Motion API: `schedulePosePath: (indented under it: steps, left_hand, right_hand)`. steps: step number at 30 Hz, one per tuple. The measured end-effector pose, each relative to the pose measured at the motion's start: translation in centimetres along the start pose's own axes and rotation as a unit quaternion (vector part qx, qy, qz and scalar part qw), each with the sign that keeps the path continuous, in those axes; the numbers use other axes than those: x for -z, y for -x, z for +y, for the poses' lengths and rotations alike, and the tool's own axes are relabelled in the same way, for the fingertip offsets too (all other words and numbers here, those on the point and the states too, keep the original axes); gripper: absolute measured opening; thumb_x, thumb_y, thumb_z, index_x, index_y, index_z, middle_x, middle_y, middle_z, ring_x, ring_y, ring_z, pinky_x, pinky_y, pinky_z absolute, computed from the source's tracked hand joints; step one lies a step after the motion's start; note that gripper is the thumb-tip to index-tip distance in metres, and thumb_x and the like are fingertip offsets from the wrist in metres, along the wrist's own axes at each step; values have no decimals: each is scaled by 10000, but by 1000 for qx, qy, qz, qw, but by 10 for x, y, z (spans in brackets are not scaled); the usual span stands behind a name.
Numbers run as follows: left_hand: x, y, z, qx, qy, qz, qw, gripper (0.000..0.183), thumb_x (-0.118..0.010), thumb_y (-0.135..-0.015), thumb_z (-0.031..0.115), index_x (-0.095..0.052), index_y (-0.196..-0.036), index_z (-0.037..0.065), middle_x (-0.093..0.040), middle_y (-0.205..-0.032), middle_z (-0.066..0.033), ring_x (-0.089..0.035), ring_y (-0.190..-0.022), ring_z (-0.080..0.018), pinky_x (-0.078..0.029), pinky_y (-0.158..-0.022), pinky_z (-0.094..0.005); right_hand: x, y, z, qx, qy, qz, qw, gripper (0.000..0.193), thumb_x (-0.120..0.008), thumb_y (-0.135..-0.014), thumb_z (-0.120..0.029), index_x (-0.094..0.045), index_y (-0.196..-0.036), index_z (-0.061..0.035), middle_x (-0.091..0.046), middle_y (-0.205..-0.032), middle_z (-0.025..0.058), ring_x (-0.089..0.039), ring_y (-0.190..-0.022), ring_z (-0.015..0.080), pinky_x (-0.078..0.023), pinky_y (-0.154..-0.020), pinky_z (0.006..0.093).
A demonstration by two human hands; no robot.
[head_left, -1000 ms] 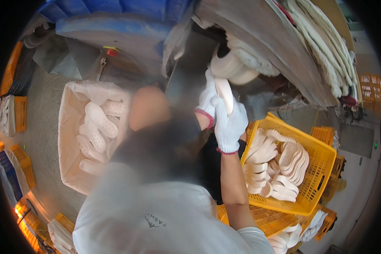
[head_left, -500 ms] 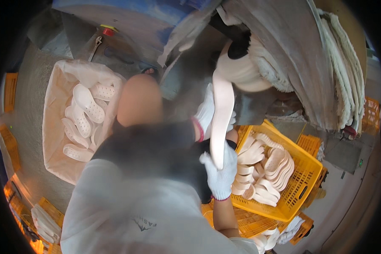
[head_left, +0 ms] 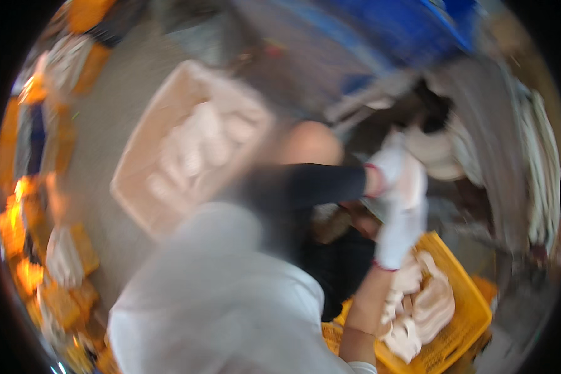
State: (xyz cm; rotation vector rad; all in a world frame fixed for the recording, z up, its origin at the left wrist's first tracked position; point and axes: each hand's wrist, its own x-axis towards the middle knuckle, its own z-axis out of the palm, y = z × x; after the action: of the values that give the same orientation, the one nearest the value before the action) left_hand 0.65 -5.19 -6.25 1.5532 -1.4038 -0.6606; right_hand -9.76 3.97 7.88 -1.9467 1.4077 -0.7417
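Right hand [head_left: 401, 235] has drawn nearer left hand [head_left: 388, 164], gripping the pale sole [head_left: 412, 181] just beside it. Left's grip is too blurred to tell.

A workshop, it seems, where shoe parts are worked in quantity; blurred pale soles [head_left: 433, 302] fill a yellow plastic crate [head_left: 460, 274] at the near right, and similar pieces [head_left: 196, 146] lie in a big pinkish box [head_left: 137, 168] on the left; at the right, a round pale wheel [head_left: 435, 154] stands beside hanging grey cloth [head_left: 498, 149]; more crates [head_left: 92, 68] crowd the far left, on bare grey floor [head_left: 115, 118].
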Motion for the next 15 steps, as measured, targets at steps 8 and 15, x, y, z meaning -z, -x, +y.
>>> schedulePosePath:
  steps: [8, 15]
  left_hand:
    - [-26, -21, -41, 77, 18, -72, 994, 256, -536, -1030, 264, -698, -1086, 74, -734, -994, -117, -703, -883, -280, -556, -800, -404]
    - [15, -13, -43, 150, 495, -182, 836, 413, -437, -1112, 394, -647, -1280, 80, -750, -1098, -86, -709, -920, -267, -568, -827, -401]
  right_hand:
    - [-40, -56, 17, -137, -119, -27, 983, 635, -759, -921, -304, -609, -1460, -4, -714, -1288, 189, -692, -1108, 238, -544, -984, 359]
    - [3, 8, -15, -97, -188, -63, 975, 634, -796, -907, -227, -560, -1437, 30, -680, -1251, 133, -681, -1074, 214, -568, -948, 342]
